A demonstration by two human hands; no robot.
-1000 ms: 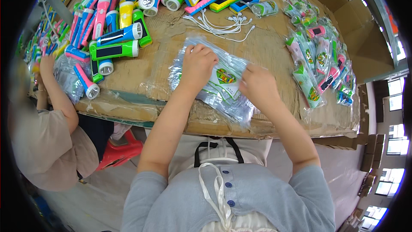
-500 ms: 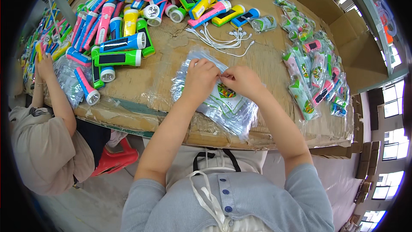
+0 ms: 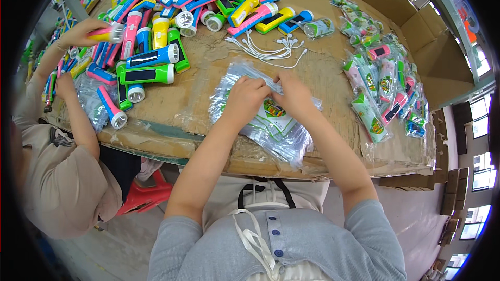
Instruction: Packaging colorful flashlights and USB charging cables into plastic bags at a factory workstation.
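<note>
A stack of clear plastic bags with green and white printed inserts lies on the cardboard-covered table in front of me. Over its upper part, my left hand has its fingers curled, pinching the edge of the top plastic bag. Close beside it, my right hand is also closed on that bag's edge, its fingertips partly hidden behind the hand. Just beyond the stack lies a bundle of white charging cables. A bagged flashlight rests farther back.
Colourful flashlights with dark panels heap at the back left. Several bagged flashlights pile up on the right. At the left, a co-worker's hand holds a yellow and pink flashlight above the heap. A red stool stands below.
My right hand's fingers have moved slightly up and apart from my left hand along the bag's edge. The co-worker's hand has lifted a flashlight.
</note>
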